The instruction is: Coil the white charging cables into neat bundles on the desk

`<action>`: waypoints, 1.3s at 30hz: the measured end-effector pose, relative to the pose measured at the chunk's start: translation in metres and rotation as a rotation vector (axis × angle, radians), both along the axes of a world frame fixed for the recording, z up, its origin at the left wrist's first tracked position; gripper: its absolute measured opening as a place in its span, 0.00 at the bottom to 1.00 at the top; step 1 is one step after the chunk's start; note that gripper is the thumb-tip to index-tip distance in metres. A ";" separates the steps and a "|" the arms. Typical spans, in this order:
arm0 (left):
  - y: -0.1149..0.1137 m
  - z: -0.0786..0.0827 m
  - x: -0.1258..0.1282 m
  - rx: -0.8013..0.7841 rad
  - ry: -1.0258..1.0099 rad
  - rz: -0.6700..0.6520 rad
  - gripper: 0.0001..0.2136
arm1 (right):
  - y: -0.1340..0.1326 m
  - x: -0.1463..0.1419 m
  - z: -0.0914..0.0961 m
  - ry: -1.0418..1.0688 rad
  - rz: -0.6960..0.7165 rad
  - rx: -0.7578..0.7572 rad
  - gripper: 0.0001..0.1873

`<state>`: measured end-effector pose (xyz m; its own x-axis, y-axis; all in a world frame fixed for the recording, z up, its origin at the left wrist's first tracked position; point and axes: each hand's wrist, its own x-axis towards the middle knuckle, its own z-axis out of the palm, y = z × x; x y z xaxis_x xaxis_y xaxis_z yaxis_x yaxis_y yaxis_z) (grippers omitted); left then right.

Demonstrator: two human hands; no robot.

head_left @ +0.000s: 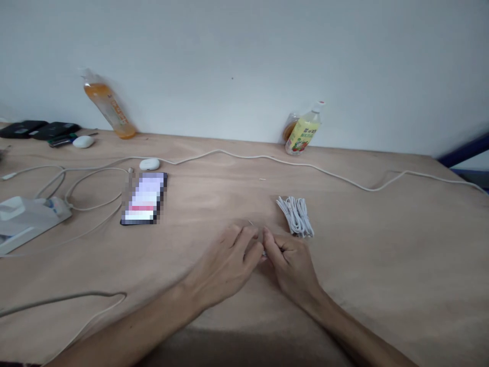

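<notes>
My left hand [229, 257] and my right hand [288, 260] rest together on the tan table [362, 244], fingertips meeting in a pinch. A thin white wire end [251, 223] shows just above the fingers; what the fingers grip is mostly hidden. A folded bundle of white cable [295, 216] lies just beyond my right hand, touching or nearly touching it.
A phone [144, 199] with a lit screen lies left of centre, a white earbud case [149, 164] behind it. A long white cord [267, 159] crosses the table. Two drink bottles [110, 107] [303, 131] stand by the wall. A white power strip [26, 216] sits far left.
</notes>
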<state>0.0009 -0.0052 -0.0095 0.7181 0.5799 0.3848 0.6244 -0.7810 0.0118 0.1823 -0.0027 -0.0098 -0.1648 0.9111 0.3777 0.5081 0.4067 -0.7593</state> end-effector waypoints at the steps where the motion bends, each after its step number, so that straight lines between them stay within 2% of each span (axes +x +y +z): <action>1: 0.000 0.000 0.000 0.059 -0.003 0.004 0.14 | 0.000 0.000 0.001 0.005 -0.002 -0.030 0.26; 4: 0.000 -0.001 0.000 0.122 -0.029 -0.001 0.15 | 0.001 0.001 0.005 0.013 -0.012 -0.065 0.26; 11: 0.001 -0.011 0.001 -0.041 -0.132 -0.013 0.17 | 0.000 0.000 0.006 0.031 0.010 -0.058 0.27; 13: 0.002 -0.008 0.000 -0.174 -0.186 -0.002 0.18 | 0.000 0.000 0.004 0.086 0.005 -0.105 0.27; 17: 0.004 0.003 -0.004 -0.598 -0.466 0.102 0.16 | 0.002 0.002 0.000 0.228 -0.103 -0.138 0.29; 20: 0.007 0.009 -0.007 -0.769 -0.701 0.289 0.16 | 0.005 0.006 -0.005 0.057 -0.136 -0.026 0.17; 22: 0.010 0.009 -0.008 -0.809 -0.822 0.390 0.17 | 0.007 0.008 -0.010 -0.106 -0.071 0.050 0.10; 24: 0.013 0.007 -0.009 -0.831 -0.914 0.432 0.19 | 0.008 0.010 -0.015 -0.229 -0.005 0.093 0.08; 27: 0.015 0.004 -0.008 -0.861 -0.981 0.446 0.19 | 0.009 0.012 -0.021 -0.355 0.023 0.135 0.08; 35: 0.013 0.004 -0.007 -0.983 -1.052 0.379 0.20 | 0.014 0.008 -0.032 -0.647 0.004 0.286 0.11; 39: 0.016 0.006 -0.006 -1.042 -1.156 0.348 0.21 | 0.014 0.005 -0.028 -0.564 -0.012 0.334 0.14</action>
